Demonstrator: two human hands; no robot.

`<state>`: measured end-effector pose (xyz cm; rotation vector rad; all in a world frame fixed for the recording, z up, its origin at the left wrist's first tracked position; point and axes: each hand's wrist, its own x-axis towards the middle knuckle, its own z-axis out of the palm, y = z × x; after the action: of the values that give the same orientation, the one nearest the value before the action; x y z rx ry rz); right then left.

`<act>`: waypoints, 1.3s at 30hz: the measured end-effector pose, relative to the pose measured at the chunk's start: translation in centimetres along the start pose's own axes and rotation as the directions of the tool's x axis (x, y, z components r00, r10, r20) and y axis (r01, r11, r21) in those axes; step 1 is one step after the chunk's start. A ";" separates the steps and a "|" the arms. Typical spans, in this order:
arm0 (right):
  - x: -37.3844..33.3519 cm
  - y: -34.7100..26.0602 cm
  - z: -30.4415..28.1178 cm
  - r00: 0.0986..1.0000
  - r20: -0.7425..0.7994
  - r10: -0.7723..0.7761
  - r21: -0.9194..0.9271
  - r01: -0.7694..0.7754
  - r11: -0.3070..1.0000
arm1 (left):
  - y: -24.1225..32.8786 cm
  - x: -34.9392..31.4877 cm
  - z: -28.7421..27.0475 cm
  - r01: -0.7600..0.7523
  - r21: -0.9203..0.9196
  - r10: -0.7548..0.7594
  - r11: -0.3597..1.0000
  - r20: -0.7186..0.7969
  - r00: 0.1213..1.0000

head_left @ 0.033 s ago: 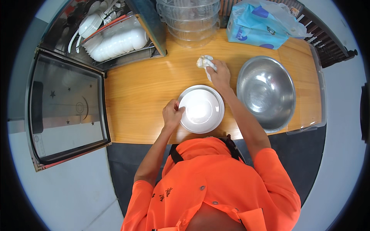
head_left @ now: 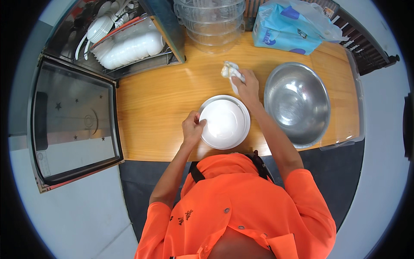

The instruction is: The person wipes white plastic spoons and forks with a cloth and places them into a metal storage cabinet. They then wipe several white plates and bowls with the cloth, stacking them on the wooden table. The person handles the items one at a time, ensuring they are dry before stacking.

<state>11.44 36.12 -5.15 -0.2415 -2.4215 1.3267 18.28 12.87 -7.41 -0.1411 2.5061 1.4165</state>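
White round dishes, seemingly stacked, stand near the table's front edge. The lower one's rim shows as a grey-white ring around the upper one. My left hand grips their left edge, thumb on top and fingers at the side. Farther back and to the right, my right hand is closed on a crumpled white cloth with yellowish-brown stains. It bunches out past the fingertips, above or on the tabletop; I cannot tell which. To the right of my right forearm sits a large oval steel basin.
At the back left, a cabinet with its glass door swung open holds white bowls and spoons. Clear stacked containers stand at the back. A blue tissue pack lies back right on the wooden table.
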 end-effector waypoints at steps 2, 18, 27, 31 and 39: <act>-2.9 -0.4 -1.6 0.996 0.050 0.077 0.177 -0.084 0.981 | -1.2 -0.2 1.2 0.045 -0.393 -0.034 0.919 0.034 0.999; -9.1 -3.8 0.1 0.852 0.220 -0.475 -0.287 0.523 0.803 | 1.2 0.0 2.3 0.139 -0.818 -0.175 0.558 0.048 0.983; -9.6 -7.6 1.1 0.793 0.212 -0.570 -0.237 0.608 0.758 | 3.4 0.0 0.1 0.015 -0.853 -0.105 0.522 -0.047 0.993; -9.5 -6.3 -3.4 0.820 0.208 -0.533 -0.345 0.572 0.744 | 5.7 -0.1 -2.5 -0.038 -0.805 -0.174 0.592 -0.174 0.969; -10.0 -9.6 0.9 0.711 0.320 -0.626 -0.033 0.668 0.743 | 4.9 0.6 -2.2 -0.052 -0.787 -0.074 0.615 -0.123 0.990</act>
<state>20.51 27.03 0.11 0.7743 -2.4645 0.8900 16.34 13.54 -2.42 -0.4310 1.7438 2.4902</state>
